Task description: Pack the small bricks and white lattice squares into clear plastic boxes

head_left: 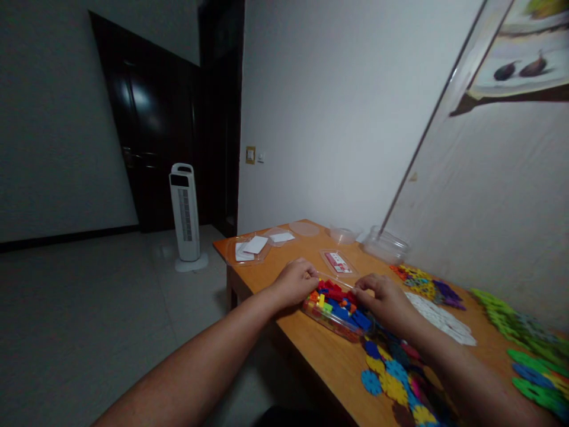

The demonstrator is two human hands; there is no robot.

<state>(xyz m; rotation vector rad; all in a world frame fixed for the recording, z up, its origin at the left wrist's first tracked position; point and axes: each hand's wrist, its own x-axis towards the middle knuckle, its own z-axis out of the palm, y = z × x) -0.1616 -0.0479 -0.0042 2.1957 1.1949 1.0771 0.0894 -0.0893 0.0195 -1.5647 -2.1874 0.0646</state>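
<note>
A clear plastic box (331,320) full of red, blue, yellow and orange building blocks (340,302) stands near the table's front edge. My left hand (297,281) is at its left end, fingers curled over the rim. At the right end, my right hand (383,295) pinches the rim between thumb and fingers. Just beyond the box lies a clear lid with a red and white label (338,262). Flower-shaped plastic discs (393,376) in blue, yellow and other colours are heaped beside the box, partly under my right forearm.
On the wooden table (320,362), white cards (255,244) rest on clear lids at the far left. A round clear tub (343,235) and a clear container (386,246) stand by the wall. White pieces (440,317) and green pieces (502,317) lie rightward. A white tower fan (185,216) stands on the floor.
</note>
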